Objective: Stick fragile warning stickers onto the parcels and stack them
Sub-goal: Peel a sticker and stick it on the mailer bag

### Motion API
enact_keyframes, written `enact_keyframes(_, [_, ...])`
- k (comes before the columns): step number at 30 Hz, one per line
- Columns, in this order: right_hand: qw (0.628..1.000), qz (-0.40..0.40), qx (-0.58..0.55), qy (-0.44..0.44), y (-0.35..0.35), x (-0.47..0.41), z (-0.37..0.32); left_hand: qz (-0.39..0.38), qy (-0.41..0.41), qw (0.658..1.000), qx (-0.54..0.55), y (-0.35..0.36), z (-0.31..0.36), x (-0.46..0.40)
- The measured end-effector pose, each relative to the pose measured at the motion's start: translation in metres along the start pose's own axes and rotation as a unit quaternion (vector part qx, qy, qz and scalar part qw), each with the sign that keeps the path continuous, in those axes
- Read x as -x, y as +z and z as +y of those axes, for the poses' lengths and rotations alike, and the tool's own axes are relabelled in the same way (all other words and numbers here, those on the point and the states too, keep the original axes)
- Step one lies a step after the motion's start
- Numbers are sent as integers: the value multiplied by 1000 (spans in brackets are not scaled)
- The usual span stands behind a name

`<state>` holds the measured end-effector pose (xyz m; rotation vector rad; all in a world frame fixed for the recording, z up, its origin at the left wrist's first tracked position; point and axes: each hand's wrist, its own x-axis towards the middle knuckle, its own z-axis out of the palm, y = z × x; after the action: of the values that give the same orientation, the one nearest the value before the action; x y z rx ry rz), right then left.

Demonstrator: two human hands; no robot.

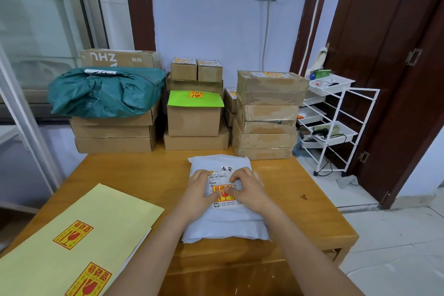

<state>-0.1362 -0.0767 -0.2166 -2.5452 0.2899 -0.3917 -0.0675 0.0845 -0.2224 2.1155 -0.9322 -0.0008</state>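
- Left hand (pixel 200 190) and right hand (pixel 247 187), fingers bent, press the sticker (pixel 223 193) onto the white parcel (pixel 225 221).
- Neither grip grasps anything.
- Parcel lies on the tabletop (pixel 134 170).

— What's at lower centre of the frame?
— A white poly mailer parcel (pixel 225 221) lying flat, a red-and-yellow fragile sticker (pixel 223 192) on its label.
— And behind?
— Stacked cardboard parcels (pixel 266 115) across mid-frame; spare stickers on the yellow sheet (pixel 79 228), lower left.

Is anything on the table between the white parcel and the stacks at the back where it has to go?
Nothing visible: bare table lies between the white parcel and the box stacks. Both hands, left hand and right hand, press on its sticker.
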Motion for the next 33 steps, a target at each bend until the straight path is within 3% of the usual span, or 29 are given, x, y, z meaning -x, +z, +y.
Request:
enact_keyframes(9, [992,-14,-122,12,-6,9,4,26,-44,998,43,-2,-2,-2])
enact_keyframes(18, [995,-27,-89,36,-16,25,11,58,-60,993,80,-20,-4,16])
enact_keyframes(27, [984,-61,-128,105,-23,56,13,-2,-96,993,68,-9,2,56])
enact_keyframes(30, [993,-26,-53,102,-26,65,15,-31,-92,994,42,-9,8,57])
enact_keyframes(33, [994,29,92,49,-36,73,21,-74,-79,994,25,-16,8,53])
